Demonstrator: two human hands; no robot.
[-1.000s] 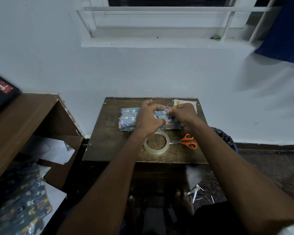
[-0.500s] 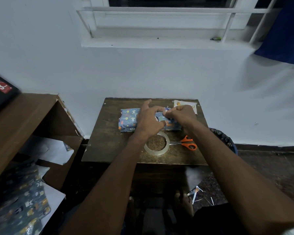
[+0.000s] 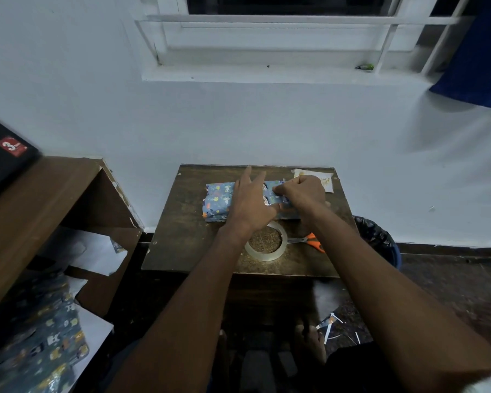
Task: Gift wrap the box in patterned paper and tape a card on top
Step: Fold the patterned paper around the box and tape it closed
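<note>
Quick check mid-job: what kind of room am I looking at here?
Most likely a room in a home, not a workshop. A small worn wooden table stands against a painted wall under a barred window, a wooden shelf unit at its left holds loose paper, and a lined bin sits on the floor.

A dim white wall [image 3: 267, 123] with a barred window [image 3: 281, 24] rises behind a small wooden table [image 3: 182, 236].

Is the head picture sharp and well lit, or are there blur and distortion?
Head view: dim, bluish light; the left hand over the wrapped box is slightly motion-blurred; the wide lens bends the window frame and stretches the forearms; the table stays fairly sharp.
</note>
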